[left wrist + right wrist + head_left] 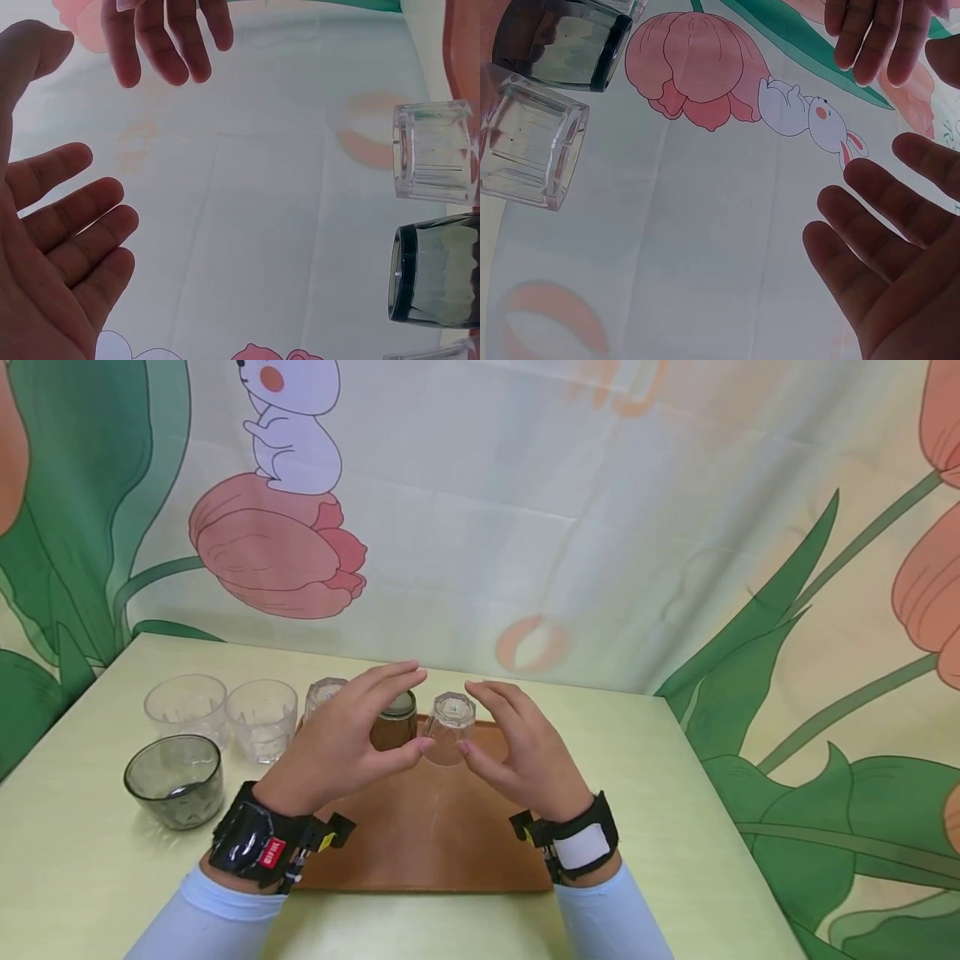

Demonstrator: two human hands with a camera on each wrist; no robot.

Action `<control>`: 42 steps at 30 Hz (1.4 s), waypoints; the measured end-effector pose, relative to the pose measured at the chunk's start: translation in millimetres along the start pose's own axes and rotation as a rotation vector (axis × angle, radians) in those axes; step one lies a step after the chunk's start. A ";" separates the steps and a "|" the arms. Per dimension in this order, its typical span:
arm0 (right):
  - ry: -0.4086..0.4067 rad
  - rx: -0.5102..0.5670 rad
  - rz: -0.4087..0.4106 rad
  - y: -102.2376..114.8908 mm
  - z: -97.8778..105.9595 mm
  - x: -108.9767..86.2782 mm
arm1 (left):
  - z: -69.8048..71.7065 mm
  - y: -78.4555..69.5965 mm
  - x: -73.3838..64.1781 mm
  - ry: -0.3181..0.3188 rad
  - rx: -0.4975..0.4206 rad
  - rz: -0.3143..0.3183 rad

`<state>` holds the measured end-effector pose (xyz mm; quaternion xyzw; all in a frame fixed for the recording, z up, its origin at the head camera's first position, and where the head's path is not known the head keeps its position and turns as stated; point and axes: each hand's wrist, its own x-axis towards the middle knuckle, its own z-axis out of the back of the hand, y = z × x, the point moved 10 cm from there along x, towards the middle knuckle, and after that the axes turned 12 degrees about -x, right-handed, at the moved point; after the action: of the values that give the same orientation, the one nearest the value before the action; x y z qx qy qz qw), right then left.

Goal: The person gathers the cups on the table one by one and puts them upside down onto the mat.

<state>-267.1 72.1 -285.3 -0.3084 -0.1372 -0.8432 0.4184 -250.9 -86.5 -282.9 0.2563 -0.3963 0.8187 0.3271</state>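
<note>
Both hands are raised over a brown tray, palms facing each other. My left hand has loosely spread, relaxed fingers and holds nothing. The right hand mirrors it, also holding nothing. Between the two thumbs, in the head view, shows a clear faceted glass turned upside down at the tray's far side. Beside it stands a dark tinted glass, also inverted, partly behind the left hand. Another clear glass is mostly hidden by that hand. Both wrist views show a gap between the fingers and the glasses.
Left of the tray, a wide clear glass and a smaller clear glass stand upright. In front of them is a grey tinted glass bowl. Behind the pale table hangs a printed curtain.
</note>
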 end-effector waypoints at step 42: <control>0.045 0.057 0.045 8.0 -20.1 -0.6 | 37.3 23.9 -22.5 -0.017 0.202 0.045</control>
<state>-268.6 57.7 -301.4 -0.2802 -0.1445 -0.8362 0.4487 -247.8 -135.7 -289.0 0.2858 -0.3201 0.8594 0.2780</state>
